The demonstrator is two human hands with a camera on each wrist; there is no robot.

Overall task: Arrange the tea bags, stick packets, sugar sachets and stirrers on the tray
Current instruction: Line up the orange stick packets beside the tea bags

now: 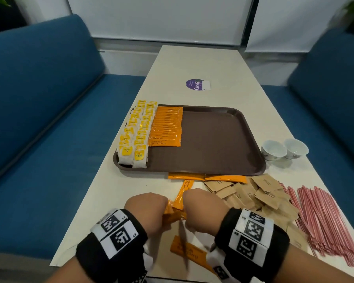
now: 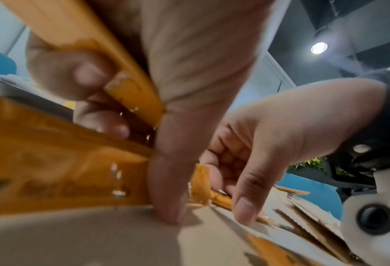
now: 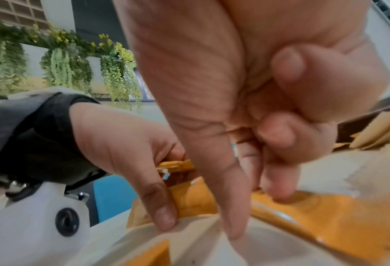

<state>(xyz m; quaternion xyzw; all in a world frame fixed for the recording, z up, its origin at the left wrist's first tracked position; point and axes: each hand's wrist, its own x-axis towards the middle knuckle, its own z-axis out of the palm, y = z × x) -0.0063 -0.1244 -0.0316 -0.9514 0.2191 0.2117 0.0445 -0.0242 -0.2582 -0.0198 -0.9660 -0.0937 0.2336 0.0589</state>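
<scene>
A brown tray [image 1: 213, 139] holds two columns of yellow-tagged tea bags [image 1: 134, 135] at its left and a row of orange stick packets [image 1: 167, 127] beside them. In front of the tray, my left hand [image 1: 147, 207] grips a bundle of orange stick packets [image 2: 125, 72] in curled fingers, its thumb tip down on the table. Close beside it, my right hand [image 1: 200, 205] pinches a loose stick packet [image 3: 326, 216] that lies on the table. Brown sugar sachets [image 1: 251, 195] are heaped to the right, with red stirrers [image 1: 323, 217] beyond them.
More loose stick packets [image 1: 206, 177] lie along the tray's front edge, and one [image 1: 188, 252] lies between my wrists. Two white cups [image 1: 274, 150] stand right of the tray. A purple sticker [image 1: 197, 84] is behind it. Blue sofas [image 1: 39, 99] flank the narrow table.
</scene>
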